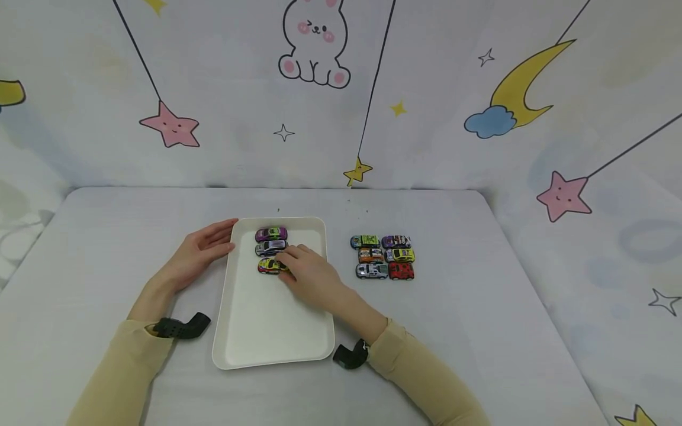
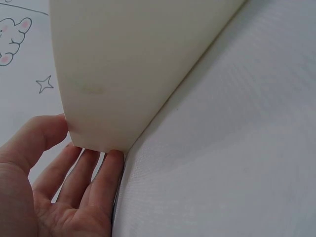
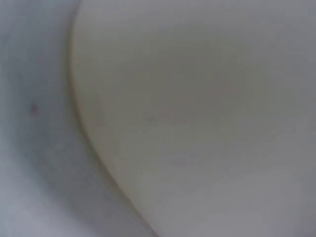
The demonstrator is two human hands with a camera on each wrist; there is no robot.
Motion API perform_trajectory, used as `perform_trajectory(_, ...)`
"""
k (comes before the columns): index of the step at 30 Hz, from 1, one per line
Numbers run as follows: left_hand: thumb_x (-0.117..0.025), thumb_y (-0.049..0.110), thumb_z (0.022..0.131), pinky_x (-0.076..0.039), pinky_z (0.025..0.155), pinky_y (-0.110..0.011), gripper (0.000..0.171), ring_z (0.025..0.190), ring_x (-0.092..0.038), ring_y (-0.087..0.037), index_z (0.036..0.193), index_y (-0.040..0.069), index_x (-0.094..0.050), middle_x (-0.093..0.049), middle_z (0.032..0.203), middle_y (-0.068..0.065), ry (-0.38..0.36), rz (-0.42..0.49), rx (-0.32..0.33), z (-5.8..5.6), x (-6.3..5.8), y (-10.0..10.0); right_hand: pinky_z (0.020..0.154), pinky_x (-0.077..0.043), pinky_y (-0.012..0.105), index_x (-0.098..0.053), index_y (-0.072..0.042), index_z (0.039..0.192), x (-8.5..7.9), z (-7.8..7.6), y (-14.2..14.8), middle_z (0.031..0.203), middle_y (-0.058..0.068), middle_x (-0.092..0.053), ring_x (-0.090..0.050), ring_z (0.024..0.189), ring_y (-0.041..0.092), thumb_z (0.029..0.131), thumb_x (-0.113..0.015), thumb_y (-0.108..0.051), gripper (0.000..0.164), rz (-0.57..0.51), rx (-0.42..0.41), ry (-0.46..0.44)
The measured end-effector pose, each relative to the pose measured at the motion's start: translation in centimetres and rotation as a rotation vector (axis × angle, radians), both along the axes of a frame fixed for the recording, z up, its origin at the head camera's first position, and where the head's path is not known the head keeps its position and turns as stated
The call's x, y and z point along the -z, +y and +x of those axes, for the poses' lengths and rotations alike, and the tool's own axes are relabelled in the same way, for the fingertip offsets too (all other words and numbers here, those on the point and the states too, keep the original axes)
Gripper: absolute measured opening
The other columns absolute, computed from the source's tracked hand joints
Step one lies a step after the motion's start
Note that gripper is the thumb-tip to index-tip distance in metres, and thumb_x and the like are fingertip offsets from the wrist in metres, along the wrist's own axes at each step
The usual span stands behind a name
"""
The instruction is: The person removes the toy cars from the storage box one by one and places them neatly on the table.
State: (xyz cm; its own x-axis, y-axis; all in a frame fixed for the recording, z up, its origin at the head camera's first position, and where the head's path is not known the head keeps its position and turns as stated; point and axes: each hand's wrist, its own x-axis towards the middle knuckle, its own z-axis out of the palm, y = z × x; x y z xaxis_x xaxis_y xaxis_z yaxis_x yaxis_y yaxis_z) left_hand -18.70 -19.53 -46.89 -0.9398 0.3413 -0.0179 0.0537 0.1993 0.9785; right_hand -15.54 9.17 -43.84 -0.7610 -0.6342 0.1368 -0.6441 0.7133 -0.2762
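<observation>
A white tray (image 1: 277, 331) lies on the table. Against the tray's upper left side, my left hand (image 1: 198, 254) rests with fingers fairly straight; in the left wrist view, thumb and fingertips touch the outer wall (image 2: 128, 74) near its corner. Inside the tray, my right hand (image 1: 311, 278) pinches the right end of a yellow and red toy car (image 1: 269, 265), partly covering it. Above that car lie a silver toy car (image 1: 270, 248) and a purple and green one (image 1: 271, 234). The right wrist view is blurred and shows only tray and cloth, no fingers.
Right of the tray, several toy cars stand in two columns, among them a red car (image 1: 401, 271), a silver car (image 1: 372, 271) and an orange car (image 1: 370, 255). A white cloth (image 1: 453, 343) covers the table, and a patterned backdrop (image 1: 426, 71) rises behind.
</observation>
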Motion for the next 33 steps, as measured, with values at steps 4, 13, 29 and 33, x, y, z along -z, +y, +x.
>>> perform_trajectory(4,-0.064,0.022,0.1,-0.044,0.098,-0.008,0.063,0.143,-0.042,-0.018,0.155,0.013,-0.036,-0.037,0.158,-0.019,-0.003,-0.021,-0.008,0.0,0.0,0.0,0.095,-0.051,0.026,-0.067,-0.014,0.125,-0.2,0.0,0.2,0.12,-0.001,-0.067,-0.06,0.109,0.015,0.098,-0.065,-0.024,0.029,-0.001,-0.02,0.027)
perform_trajectory(13,-0.063,0.019,0.1,-0.044,0.099,-0.01,0.062,0.135,-0.048,-0.005,0.155,0.009,-0.036,-0.036,0.158,-0.022,0.014,0.013,0.007,-0.1,0.1,-0.1,0.095,-0.051,0.029,-0.068,-0.012,0.124,-1.0,0.5,1.4,0.119,0.0,-0.069,-0.063,0.108,0.016,0.097,-0.067,-0.023,0.028,-0.05,-0.048,0.051)
perform_trajectory(29,-0.065,0.023,0.099,-0.043,0.098,-0.008,0.061,0.142,-0.042,-0.016,0.154,0.016,-0.039,-0.039,0.158,-0.014,-0.012,-0.042,-0.036,-0.1,-0.1,-0.1,0.098,-0.051,0.034,-0.069,-0.007,0.122,-1.3,0.6,5.4,0.119,0.006,-0.067,-0.059,0.111,0.02,0.095,-0.069,-0.015,0.028,-0.257,-0.079,0.218)
perform_trajectory(33,-0.065,0.023,0.099,-0.043,0.098,-0.008,0.062,0.143,-0.041,-0.016,0.154,0.014,-0.039,-0.039,0.158,-0.014,-0.019,-0.039,-0.039,0.0,0.0,0.0,0.096,-0.053,0.033,-0.069,-0.007,0.122,-1.0,0.6,6.7,0.118,0.006,-0.067,-0.059,0.112,0.021,0.095,-0.07,-0.014,0.028,-0.27,-0.052,0.234)
